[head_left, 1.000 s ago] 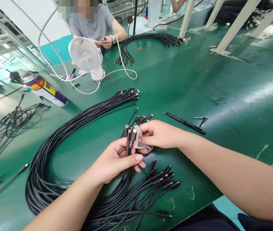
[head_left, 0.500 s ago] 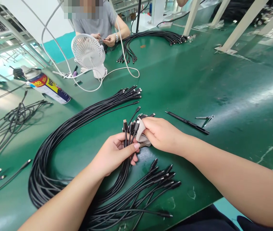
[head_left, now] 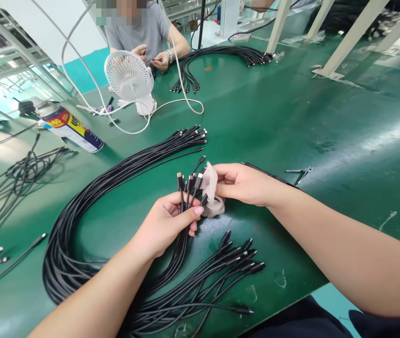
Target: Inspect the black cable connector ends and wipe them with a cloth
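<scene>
My left hand (head_left: 168,220) is closed around several black USB cables (head_left: 183,246), their connector ends standing up above the thumb and fingers. Close beside them, my right hand (head_left: 244,184) pinches a thin light-grey cloth (head_left: 210,183), which hangs against the connectors and bunches down onto the table. One connector pokes out sideways between my left thumb and the cloth. Part of my right fingertips is hidden behind the cloth. Below my hands, a fan of other black cable ends (head_left: 237,256) lies on the green table (head_left: 277,225).
A long curved bundle of black cables (head_left: 90,197) lies at left. Behind it stand a spray can (head_left: 75,126) and a white fan (head_left: 129,77). A black pen-like tool (head_left: 256,168) is partly behind my right arm. Across the table, a person in grey (head_left: 147,28) handles something small.
My right hand has shifted slightly right and loosened its bunched grip, so more of the cloth shows. My left hand and its cables have moved slightly left.
</scene>
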{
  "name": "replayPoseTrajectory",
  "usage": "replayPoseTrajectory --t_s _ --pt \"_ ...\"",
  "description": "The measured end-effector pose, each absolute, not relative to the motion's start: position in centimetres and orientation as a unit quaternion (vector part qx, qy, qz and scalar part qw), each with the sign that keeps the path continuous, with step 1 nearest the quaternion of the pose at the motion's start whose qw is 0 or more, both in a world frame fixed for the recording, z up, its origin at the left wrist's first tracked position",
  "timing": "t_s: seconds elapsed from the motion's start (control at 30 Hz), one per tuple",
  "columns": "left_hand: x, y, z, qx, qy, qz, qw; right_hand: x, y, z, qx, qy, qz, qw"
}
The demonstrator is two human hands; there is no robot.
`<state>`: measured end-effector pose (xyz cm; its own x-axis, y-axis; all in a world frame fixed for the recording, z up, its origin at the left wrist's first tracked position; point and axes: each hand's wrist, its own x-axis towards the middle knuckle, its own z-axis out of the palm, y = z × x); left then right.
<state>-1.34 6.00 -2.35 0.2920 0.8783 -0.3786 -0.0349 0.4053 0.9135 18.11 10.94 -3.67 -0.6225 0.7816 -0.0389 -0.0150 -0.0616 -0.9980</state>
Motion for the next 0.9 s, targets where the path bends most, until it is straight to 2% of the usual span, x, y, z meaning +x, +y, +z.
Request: replayPoseTrajectory --t_s 0.13,0.3,0.43,0.67,0.9 --pt "-1.4 6.0 -2.4 0.428 0.494 0.34 0.676 17.7 10.7 -3.9 -0.344 -0.58 0.672 0.305" --pt "-1.4 6.1 -2.5 0.432 0.502 0.34 0.668 17.4 10.5 -3.7 -0.431 -0.603 0.616 0.267" --pt "-1.4 6.2 -2.6 0.435 0.506 0.337 0.664 17.2 10.2 -3.6 -0.401 -0.63 0.612 0.261" --pt "-1.3 6.1 -2.6 0.438 0.502 0.338 0.665 17.1 10.2 -4.2 -0.304 -0.613 0.674 0.28" --pt "-1.2 6.1 -2.3 0.449 0.489 0.316 0.678 17.2 10.3 -3.6 -0.371 -0.702 0.539 0.281"
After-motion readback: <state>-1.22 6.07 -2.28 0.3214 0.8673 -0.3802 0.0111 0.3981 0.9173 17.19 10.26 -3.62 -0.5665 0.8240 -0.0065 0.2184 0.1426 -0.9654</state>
